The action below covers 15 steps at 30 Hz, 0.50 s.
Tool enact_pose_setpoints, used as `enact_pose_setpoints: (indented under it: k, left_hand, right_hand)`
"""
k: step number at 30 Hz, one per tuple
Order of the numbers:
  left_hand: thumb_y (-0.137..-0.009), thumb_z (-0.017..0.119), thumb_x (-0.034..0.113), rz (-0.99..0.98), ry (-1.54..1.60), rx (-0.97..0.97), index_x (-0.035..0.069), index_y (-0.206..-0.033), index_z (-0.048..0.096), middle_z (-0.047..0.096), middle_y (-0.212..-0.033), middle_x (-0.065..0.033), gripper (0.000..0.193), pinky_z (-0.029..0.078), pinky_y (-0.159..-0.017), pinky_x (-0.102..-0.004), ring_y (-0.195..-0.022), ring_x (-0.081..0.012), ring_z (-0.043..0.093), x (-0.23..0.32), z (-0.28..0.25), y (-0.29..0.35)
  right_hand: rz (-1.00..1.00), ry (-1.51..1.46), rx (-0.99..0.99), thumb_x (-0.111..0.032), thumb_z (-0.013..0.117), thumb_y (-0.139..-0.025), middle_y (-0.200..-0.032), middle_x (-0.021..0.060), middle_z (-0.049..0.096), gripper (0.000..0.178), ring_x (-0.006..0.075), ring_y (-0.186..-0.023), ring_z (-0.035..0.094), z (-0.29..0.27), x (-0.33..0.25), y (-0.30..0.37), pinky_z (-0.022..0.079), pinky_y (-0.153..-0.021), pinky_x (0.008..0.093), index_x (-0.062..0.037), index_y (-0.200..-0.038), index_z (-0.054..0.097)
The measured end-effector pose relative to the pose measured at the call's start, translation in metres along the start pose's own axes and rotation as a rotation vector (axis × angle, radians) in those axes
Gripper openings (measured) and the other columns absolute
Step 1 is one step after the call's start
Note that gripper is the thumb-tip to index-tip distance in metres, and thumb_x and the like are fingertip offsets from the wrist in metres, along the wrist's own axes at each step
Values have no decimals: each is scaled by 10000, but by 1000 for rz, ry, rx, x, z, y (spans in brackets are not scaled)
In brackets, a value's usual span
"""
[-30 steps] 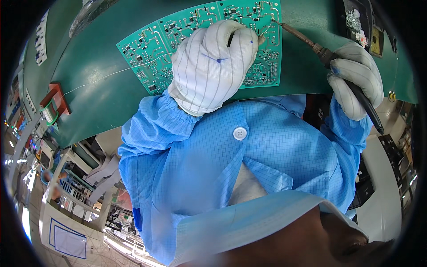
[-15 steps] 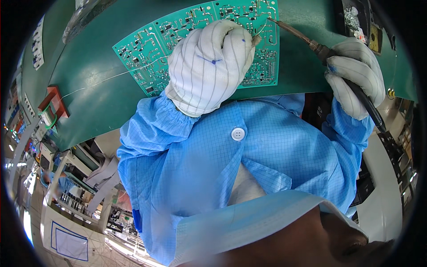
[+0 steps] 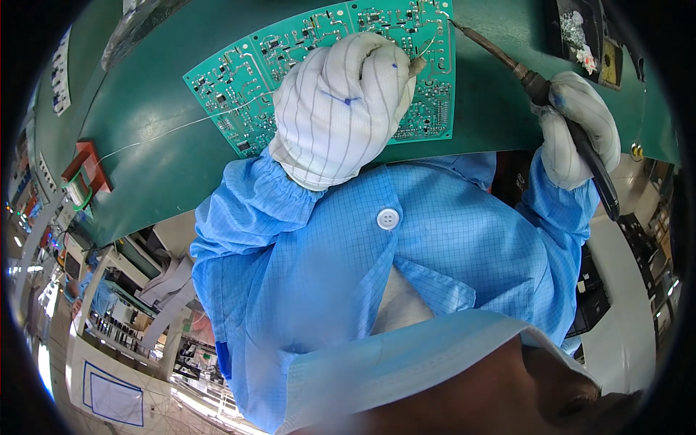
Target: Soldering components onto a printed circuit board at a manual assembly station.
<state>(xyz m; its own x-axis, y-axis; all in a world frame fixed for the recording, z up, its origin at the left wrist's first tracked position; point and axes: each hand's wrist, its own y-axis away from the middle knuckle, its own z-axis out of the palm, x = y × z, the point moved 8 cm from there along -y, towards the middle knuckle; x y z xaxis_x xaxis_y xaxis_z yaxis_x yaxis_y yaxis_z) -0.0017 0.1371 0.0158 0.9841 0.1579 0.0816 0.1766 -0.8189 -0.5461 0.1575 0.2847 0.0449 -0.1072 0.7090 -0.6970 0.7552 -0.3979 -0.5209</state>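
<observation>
My left hand, in a white striped glove, lies closed over the middle of a green circuit board. It pinches a thin solder wire, whose short end pokes out past the fingers above the board's right part. Small soldered parts cover the board; my hand hides its centre. Off the board's right side, my gloved right hand is wrapped around a soldering iron. The iron slants up and left, its tip by the board's upper right edge, apart from the wire end.
Solder wire runs leftward to a spool in a red holder on the green work mat. At the upper right stands a dark tray with whitish scraps and a yellowish pad. A clear plastic-like item lies at the upper left.
The iron's tip has shifted right and slightly up, away from the solder wire's end. My right hand has dropped a little toward me. My left hand and the board stay put.
</observation>
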Motion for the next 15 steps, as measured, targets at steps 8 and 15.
enact_pose_setpoints:
  k: [8, 15]
  left_hand:
    - [-772, 730, 268, 18, 78, 29, 133, -901, 612, 574, -947, -9, 221, 500, -601, -307, -729, -182, 568, -4, 2, 4]
    - [-730, 747, 211, 12, 125, 45, 126, -890, 618, 617, -948, 1, 222, 510, -615, -297, -739, -182, 601, -5, -3, 4]
  right_hand:
    - [66, -32, 108, 17, 724, -631, -882, 147, 697, 277, 286, -786, 687, 0, 4, 3, 558, -746, 391, 13, -902, 667]
    - [23, 35, 98, 43, 709, -655, -893, 164, 693, 278, 287, -783, 688, -1, -2, 6, 563, -748, 388, 14, -927, 656]
